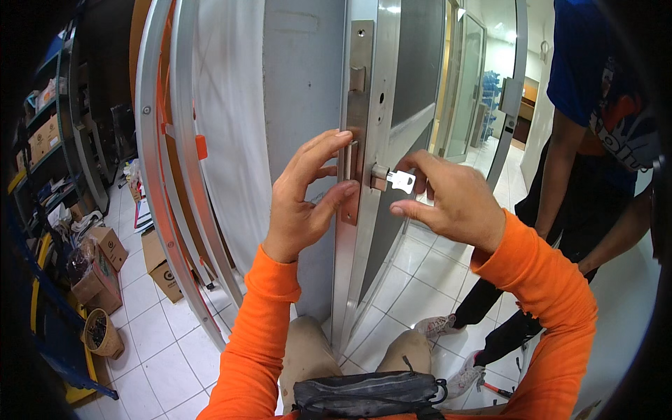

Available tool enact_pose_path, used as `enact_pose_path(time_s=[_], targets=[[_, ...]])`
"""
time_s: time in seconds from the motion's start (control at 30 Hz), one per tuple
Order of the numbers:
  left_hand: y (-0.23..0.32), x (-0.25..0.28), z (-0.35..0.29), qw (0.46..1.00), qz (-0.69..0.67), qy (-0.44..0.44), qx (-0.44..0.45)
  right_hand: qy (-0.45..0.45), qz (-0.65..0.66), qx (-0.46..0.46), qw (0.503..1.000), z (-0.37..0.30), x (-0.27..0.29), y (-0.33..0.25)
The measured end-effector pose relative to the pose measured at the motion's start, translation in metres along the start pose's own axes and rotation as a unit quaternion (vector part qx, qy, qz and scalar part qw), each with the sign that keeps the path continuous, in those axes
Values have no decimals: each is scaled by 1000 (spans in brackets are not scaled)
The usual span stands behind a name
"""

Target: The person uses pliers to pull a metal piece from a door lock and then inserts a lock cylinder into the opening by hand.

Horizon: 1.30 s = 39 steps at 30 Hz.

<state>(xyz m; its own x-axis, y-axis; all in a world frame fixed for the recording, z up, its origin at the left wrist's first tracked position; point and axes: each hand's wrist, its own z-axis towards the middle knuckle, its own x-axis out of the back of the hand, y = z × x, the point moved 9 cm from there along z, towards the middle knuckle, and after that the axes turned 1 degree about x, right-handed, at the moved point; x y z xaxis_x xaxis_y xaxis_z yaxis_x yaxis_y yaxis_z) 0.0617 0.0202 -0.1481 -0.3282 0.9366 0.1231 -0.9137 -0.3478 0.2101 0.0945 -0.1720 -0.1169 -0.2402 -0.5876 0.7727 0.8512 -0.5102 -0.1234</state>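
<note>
A tall metal lock faceplate (360,56) runs along the edge of the grey-framed door (371,255) in front of me. From the door's right side a lock cylinder (379,175) sticks out, with a silver key (402,182) in it. My left hand (306,192) is at the faceplate, index finger and thumb spread and their tips against it beside the latch area. My right hand (448,196) is beside the key, thumb below and apart from it, fingers curved behind the key's head. Whether those fingers touch the key is hard to tell.
Another person (595,126) in a blue shirt stands close on the right, their shoes near the door. Aluminium frames (183,133) lean at the left. Shelving (59,133), cardboard boxes (98,280) and a basket (103,334) stand farther left. A black waist bag (364,393) is at my lap.
</note>
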Motion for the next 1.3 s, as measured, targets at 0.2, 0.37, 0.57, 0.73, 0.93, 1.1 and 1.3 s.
enact_pose_path(time_s=[0.2, 0.37, 0.57, 0.73, 0.93, 1.1, 1.3], targets=[[1, -2, 4, 1000, -18, -8, -21, 155, -394, 312, 850, -9, 2, -45], [-1, -3, 4, 1000, -6, -10, -21, 154, -407, 337, 835, -9, -2, -38], [2, -3, 5, 1000, -13, -14, -17, 134, -330, 336, 872, -5, -2, -32], [-2, -2, 4, 1000, 12, -14, -19, 70, 115, 53, 989, 10, -8, 4], [-19, -6, -7, 986, -144, 50, 71, -114, 447, -272, 845, -7, -42, 28], [-29, -13, -17, 948, -265, 65, 166, 36, 100, -26, 994, 1, 7, 2], [-27, -32, -32, 943, -244, 95, 207, 176, -422, 308, 834, -17, 7, -51]])
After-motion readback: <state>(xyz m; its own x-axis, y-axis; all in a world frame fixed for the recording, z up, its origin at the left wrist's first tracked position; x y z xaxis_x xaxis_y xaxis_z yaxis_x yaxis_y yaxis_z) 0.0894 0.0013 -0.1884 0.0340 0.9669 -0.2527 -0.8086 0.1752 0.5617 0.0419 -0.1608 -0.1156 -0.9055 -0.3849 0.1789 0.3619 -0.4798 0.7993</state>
